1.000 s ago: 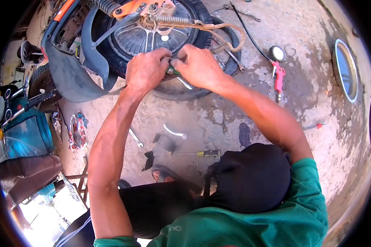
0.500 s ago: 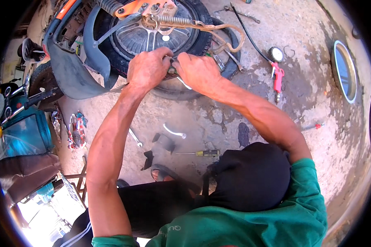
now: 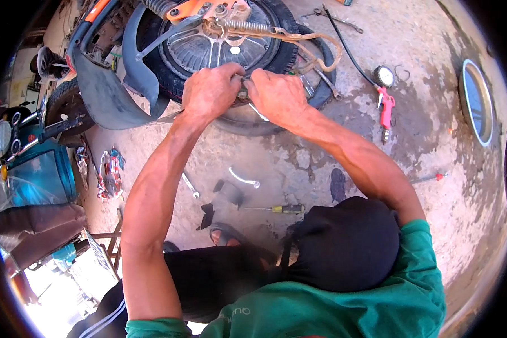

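The scooter's wheel has a black tyre (image 3: 290, 48) round a grey metal hub (image 3: 200, 53). Both my hands meet at the tyre's near edge, almost touching each other. My left hand (image 3: 213, 93) is closed, thumb and fingers pinched together. Beside it my right hand (image 3: 279, 98) is closed too, fingertips bent inward toward the left ones. A small greyish piece shows between the fingertips, too covered to name. From under my right hand sticks out a thin pale rod (image 3: 258, 112). Another dark ring-shaped tyre or tube (image 3: 253, 127) lies below the wheel.
Right of the wheel lie a pink air gun (image 3: 386, 112) with a gauge (image 3: 383, 76) and a black hose. On the floor nearer me are a wrench (image 3: 190, 185), a screwdriver (image 3: 287, 209) and a curved white piece (image 3: 244, 178). A round basin (image 3: 477, 104) stands far right; a mudguard (image 3: 110, 96) hangs left.
The whole view has shifted slightly, so things appear a little further right. Both hands remain at the tyre's near edge, with the fingertips shifted only slightly.
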### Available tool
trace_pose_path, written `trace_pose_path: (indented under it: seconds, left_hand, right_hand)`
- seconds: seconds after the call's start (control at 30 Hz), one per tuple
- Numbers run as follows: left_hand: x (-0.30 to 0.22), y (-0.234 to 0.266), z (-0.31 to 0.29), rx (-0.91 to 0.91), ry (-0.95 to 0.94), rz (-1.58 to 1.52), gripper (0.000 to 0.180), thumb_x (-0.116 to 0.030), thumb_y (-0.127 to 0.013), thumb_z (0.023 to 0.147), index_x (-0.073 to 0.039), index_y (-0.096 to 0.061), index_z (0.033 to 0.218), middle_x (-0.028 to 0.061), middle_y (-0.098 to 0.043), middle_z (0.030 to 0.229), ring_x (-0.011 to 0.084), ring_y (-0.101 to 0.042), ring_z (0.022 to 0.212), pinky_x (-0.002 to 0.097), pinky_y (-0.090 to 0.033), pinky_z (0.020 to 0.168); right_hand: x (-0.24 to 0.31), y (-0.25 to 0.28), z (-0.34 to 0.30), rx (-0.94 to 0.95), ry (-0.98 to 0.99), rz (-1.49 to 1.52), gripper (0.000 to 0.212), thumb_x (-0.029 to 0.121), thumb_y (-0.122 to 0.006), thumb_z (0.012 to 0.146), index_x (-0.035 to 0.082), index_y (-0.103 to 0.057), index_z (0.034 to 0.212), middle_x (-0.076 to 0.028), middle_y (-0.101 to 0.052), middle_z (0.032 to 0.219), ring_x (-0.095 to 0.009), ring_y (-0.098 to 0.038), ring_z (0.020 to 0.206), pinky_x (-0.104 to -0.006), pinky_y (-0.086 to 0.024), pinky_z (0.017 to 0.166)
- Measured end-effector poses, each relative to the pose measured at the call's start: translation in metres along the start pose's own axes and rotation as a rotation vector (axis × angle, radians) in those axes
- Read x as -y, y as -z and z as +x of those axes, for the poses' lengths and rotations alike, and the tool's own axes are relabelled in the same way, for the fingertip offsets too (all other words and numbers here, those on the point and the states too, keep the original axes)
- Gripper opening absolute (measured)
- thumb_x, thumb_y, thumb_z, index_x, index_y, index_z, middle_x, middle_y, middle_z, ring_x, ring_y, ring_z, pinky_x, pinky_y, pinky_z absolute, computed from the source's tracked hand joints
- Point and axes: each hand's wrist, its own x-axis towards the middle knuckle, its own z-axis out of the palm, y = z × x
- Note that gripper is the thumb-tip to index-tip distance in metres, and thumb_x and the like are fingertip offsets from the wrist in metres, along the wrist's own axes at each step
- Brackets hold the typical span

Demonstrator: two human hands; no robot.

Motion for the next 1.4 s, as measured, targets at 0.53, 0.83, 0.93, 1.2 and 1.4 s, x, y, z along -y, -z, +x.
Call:
trace_pose_path:
  seconds: [0.53,0.83,0.93,1.2,1.4]
  left_hand:
    - [-0.001,-0.002,0.000,-0.022,-0.020,-0.009,0.023,-0.028,-0.065,0.095,-0.018,-0.078,0.112,0.0182,-0.075,0.092,0.0403,-0.074,0.086,0.0490,-0.058,0.080]
    - [-0.003,-0.001,-0.004,-0.019,0.005,0.002,0.024,-0.029,-0.066,0.095,-0.020,-0.079,0.113,0.0174,-0.076,0.094,0.0393,-0.074,0.087,0.0473,-0.059,0.081]
    - [0.000,-0.001,-0.008,-0.032,0.014,-0.023,0.024,-0.030,-0.066,0.095,-0.020,-0.079,0.113,0.0175,-0.076,0.094,0.0391,-0.074,0.087,0.0467,-0.059,0.082]
    - [-0.002,-0.010,-0.020,-0.149,0.071,-0.474,0.021,-0.020,-0.069,0.099,-0.005,-0.076,0.112,0.0111,-0.078,0.095,0.0160,-0.074,0.084,0.0317,-0.057,0.078]
    - [-0.088,-0.064,-0.056,-0.028,0.148,-0.765,0.023,-0.021,-0.064,0.103,-0.001,-0.074,0.107,0.0038,-0.072,0.084,0.0099,-0.063,0.075,0.0285,-0.052,0.068]
  right_hand:
    - [0.002,0.007,0.006,0.083,-0.142,0.112,0.025,0.028,-0.065,0.097,0.003,-0.063,0.096,-0.019,-0.074,0.086,-0.042,-0.072,0.076,-0.0543,-0.055,0.068]
    - [-0.008,0.002,-0.008,-0.010,-0.068,0.102,0.022,0.028,-0.068,0.096,0.007,-0.063,0.090,-0.018,-0.070,0.076,-0.042,-0.069,0.069,-0.0532,-0.054,0.062]
    - [-0.016,0.012,-0.028,-0.040,0.016,0.074,0.017,0.024,-0.071,0.093,0.008,-0.065,0.090,-0.016,-0.070,0.075,-0.039,-0.069,0.068,-0.0494,-0.054,0.060]
    - [-0.045,0.042,-0.173,0.273,-0.316,0.146,0.022,0.030,-0.068,0.094,0.008,-0.069,0.095,-0.017,-0.072,0.085,-0.041,-0.070,0.079,-0.0534,-0.055,0.070]
    - [-0.046,0.068,-0.212,0.424,-0.434,0.109,0.030,0.033,-0.070,0.095,0.008,-0.073,0.110,-0.016,-0.073,0.099,-0.038,-0.071,0.086,-0.0483,-0.056,0.076]
